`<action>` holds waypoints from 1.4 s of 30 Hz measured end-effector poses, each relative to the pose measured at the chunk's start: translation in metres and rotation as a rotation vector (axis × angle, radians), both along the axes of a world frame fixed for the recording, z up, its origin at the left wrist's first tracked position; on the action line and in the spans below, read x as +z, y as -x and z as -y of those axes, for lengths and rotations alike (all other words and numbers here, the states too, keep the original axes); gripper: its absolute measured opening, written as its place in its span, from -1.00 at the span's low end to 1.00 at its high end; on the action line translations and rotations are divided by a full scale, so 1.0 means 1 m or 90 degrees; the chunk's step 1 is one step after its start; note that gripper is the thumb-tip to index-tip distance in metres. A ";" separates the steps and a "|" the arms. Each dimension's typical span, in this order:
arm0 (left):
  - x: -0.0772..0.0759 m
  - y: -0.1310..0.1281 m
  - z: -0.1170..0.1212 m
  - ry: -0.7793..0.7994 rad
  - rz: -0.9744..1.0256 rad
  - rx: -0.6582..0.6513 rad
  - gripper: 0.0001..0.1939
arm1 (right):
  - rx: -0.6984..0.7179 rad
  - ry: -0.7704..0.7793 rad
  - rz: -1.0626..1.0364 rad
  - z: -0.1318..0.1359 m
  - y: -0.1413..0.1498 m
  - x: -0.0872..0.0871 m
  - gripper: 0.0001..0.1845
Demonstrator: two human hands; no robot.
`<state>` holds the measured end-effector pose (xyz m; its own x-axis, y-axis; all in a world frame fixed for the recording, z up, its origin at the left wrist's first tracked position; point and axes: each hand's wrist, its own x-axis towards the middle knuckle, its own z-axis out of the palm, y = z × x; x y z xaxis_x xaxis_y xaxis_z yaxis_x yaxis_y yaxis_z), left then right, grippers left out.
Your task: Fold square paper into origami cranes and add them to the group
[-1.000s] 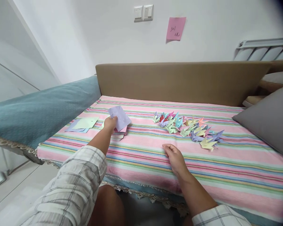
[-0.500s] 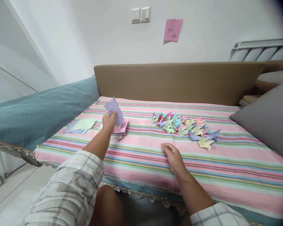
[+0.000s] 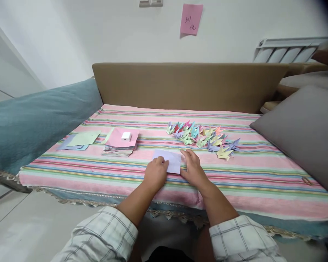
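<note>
A lavender sheet of origami paper (image 3: 174, 162) lies flat on the striped cover in front of me. My left hand (image 3: 156, 173) is on its left part, fingers curled and gripping or pressing it; the fingertips are partly hidden. At the sheet's right edge is my right hand (image 3: 192, 168), thumb and fingers apart, touching the paper's side. Beyond it, to the right, sits a cluster of folded paper cranes (image 3: 202, 136) in several colours. To the left stands a stack of square paper (image 3: 116, 140) with a small white box-shaped object (image 3: 126, 136) on top.
Loose green and blue sheets (image 3: 83, 139) lie farther left on the striped cover (image 3: 98, 174). A brown backrest (image 3: 186, 87) borders the far side, a teal armrest (image 3: 49, 112) the left, a grey cushion (image 3: 300, 131) the right. A pink note (image 3: 190, 19) hangs on the wall.
My left hand has brought the lavender paper from above the stack to the middle and laid it down. My right hand's fingers have spread at its right edge. The view has shifted.
</note>
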<state>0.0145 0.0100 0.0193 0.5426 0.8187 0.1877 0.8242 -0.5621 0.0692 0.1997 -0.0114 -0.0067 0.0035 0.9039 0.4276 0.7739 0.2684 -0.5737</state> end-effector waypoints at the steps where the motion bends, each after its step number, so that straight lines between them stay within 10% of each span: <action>1: -0.005 -0.001 0.002 0.008 0.009 -0.017 -0.63 | 0.017 0.007 0.037 0.001 -0.001 0.000 -0.33; 7: -0.025 0.013 0.001 0.041 0.071 -0.136 -0.57 | 0.070 0.037 0.137 0.002 -0.008 -0.001 -0.68; 23: -0.010 0.064 -0.014 0.065 0.172 -0.078 -0.73 | 0.097 0.148 0.136 0.010 -0.025 -0.005 -0.59; 42: -0.002 0.087 -0.025 0.105 0.166 -0.029 -0.85 | 0.144 0.049 0.144 0.006 -0.024 -0.009 -0.69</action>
<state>-0.0730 0.0348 0.0168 0.5307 0.8254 0.1924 0.7408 -0.5620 0.3678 0.2234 -0.0171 -0.0159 -0.2885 0.9006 0.3251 0.8094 0.4108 -0.4196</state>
